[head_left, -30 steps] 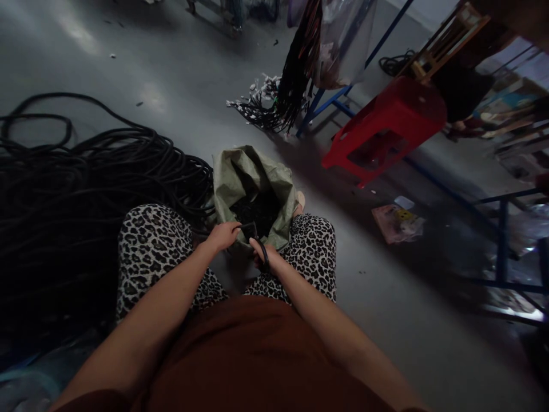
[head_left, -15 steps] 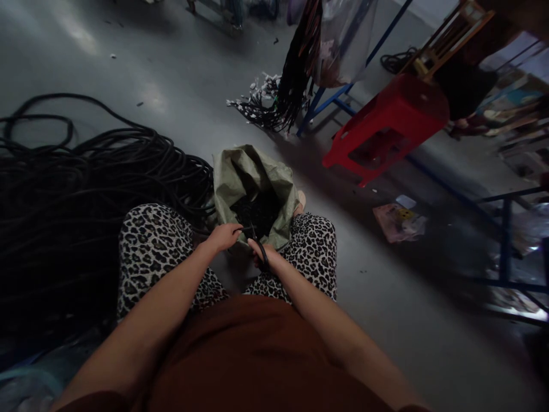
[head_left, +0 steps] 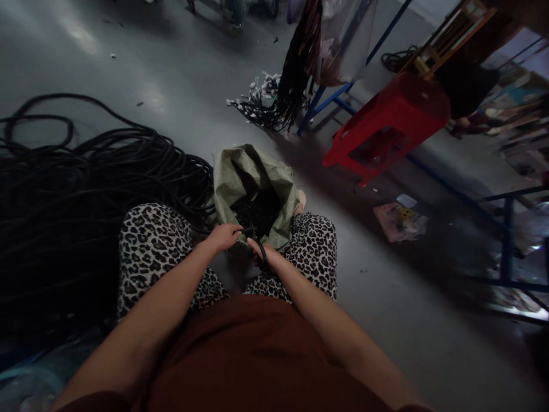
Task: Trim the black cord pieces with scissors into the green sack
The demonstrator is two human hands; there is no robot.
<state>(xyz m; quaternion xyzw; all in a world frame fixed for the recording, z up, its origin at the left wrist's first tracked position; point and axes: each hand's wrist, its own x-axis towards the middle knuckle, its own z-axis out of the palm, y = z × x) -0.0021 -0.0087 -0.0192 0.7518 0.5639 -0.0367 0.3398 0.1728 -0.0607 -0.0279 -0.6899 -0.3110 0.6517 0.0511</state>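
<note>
Between my knees stands an open olive woven sack [head_left: 223,180] with dark cut pieces [head_left: 261,209] inside. My left hand [head_left: 225,236] is closed on a black cord [head_left: 201,232], whose end pokes out past the fingertips over the sack's near rim. Just right of it, my right hand [head_left: 265,254] grips black-handled scissors [head_left: 261,249], their blades pointing up toward the cord end. Whether the blades touch the cord is too small to tell.
A large heap of black cord coils [head_left: 98,171] lies at the left. Ahead, a bundle of black cables with white ends [head_left: 291,86] hangs by a blue frame [head_left: 315,109]. A red stool [head_left: 394,120] stands to the right, with a plastic packet [head_left: 397,220] on the floor near it.
</note>
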